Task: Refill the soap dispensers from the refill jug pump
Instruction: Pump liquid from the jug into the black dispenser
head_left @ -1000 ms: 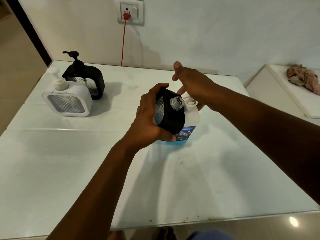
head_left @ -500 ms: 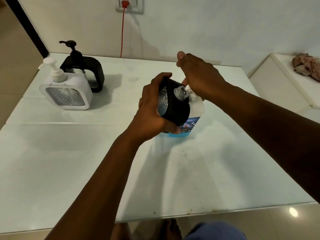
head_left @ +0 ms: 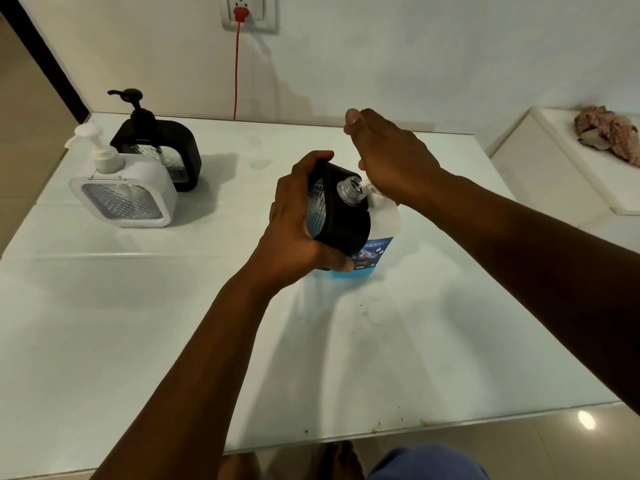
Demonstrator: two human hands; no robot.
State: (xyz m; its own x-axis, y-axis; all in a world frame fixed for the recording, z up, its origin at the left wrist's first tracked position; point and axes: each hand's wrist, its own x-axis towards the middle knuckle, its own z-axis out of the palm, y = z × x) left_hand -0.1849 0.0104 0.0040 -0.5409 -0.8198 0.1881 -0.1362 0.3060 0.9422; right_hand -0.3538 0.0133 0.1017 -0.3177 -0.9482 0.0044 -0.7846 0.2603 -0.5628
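At the far left of the white surface (head_left: 104,323) stands a white soap dispenser (head_left: 124,199) with its pump head on, upright, and just behind it, touching or nearly so, a black soap dispenser (head_left: 166,150), also upright with its pump fitted. On the wall above, a red cord (head_left: 236,71) drops from a socket (head_left: 249,12) to the back edge of the surface.

Toward the middle, the left hand (head_left: 294,226) has its grip closed around a second black dispenser body (head_left: 341,220), tilted so its open clear threaded neck (head_left: 349,190) points up and to the right, with no pump on it. The neck sits right at the white spout of the refill jug (head_left: 384,223), which stands on the surface directly behind the held dispenser, blue liquid showing at its base.

The right hand (head_left: 391,157) lies palm down on top of the jug's pump, fingers flat and extended rather than curled; the pump head itself is hidden beneath it.

At the far right, a crumpled cloth (head_left: 609,133) rests on a separate white ledge (head_left: 554,174)
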